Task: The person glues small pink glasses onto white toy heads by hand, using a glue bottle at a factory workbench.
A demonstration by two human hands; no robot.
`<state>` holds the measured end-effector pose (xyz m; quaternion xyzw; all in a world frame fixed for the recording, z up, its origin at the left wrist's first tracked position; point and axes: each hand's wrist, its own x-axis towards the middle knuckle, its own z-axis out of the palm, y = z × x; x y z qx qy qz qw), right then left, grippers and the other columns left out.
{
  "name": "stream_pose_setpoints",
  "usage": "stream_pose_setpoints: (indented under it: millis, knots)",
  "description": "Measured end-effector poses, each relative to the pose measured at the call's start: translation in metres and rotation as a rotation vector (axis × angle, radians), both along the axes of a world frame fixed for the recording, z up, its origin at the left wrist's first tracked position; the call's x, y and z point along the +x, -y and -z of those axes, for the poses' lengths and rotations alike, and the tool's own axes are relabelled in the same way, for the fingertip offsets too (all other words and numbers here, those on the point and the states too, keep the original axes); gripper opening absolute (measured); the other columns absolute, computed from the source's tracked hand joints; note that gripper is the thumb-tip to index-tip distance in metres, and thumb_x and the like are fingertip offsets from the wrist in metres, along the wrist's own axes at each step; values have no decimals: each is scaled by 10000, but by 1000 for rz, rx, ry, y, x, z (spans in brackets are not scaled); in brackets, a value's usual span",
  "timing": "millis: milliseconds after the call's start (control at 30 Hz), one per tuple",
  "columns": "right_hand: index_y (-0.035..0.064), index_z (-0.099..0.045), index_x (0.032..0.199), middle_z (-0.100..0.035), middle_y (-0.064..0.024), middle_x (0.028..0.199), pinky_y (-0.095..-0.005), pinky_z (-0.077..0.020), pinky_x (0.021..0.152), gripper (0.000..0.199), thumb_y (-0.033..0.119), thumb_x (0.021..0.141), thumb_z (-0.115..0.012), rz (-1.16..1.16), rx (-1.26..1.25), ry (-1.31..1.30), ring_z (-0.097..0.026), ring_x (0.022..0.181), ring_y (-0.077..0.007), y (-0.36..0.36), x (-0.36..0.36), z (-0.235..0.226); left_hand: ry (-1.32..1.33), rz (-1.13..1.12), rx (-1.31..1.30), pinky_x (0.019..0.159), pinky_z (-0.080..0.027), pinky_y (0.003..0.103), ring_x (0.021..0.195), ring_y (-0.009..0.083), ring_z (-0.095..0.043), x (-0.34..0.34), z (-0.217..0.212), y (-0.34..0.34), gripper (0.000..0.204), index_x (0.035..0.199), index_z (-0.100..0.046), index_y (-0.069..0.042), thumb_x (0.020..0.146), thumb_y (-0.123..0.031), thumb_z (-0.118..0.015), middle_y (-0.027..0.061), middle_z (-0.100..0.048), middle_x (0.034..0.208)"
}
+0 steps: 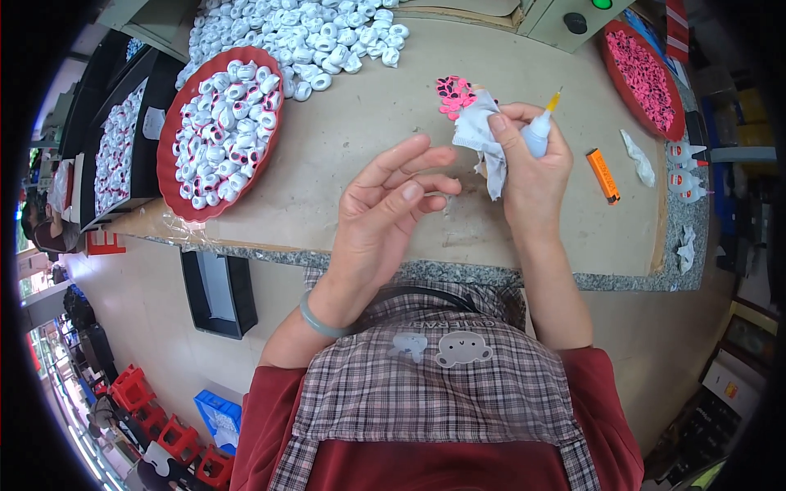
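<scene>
My right hand (534,168) grips a small white glue bottle (539,133) with a yellow nozzle pointing up and away, together with a crumpled white cloth (481,137) pressed under the thumb. My left hand (391,209) hovers over the tabletop just left of it, fingers apart; a small white piece seems pinched at its fingertips, but I cannot tell for sure. A little heap of pink and black pieces (453,94) lies on the table just beyond the cloth.
A red tray (173,176) of white parts sits at the left, a loose pile of white parts (303,33) behind it. Another red tray (645,78) of pink pieces is at the right, near an orange lighter (603,175) and more glue bottles (684,172).
</scene>
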<state>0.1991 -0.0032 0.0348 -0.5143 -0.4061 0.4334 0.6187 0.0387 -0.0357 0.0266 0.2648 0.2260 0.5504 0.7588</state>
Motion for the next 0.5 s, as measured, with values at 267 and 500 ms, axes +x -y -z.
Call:
stream_pose_setpoints:
  millis: [267,500]
  knots:
    - [27,-640,993,-600,-7,822,-203,-457,554,140,50,858,-613,-407,-171,-266,-563,672,-53,24,-13,-6,-67,-65,43,849,-491,293,1000,179,-582,3,10,-5,348,1217,-517,13,872,16,-560,115,-602,1083]
    - [54,-648,886,-549,-37,780,-252,-472,566,221,-64,707,-699,-152,300,425,-594,668,-140,29,-16,9,-96,-149,-8,802,-492,275,970,139,-567,14,-1,-3,251,1093,-574,10,845,50,-590,69,-590,1036]
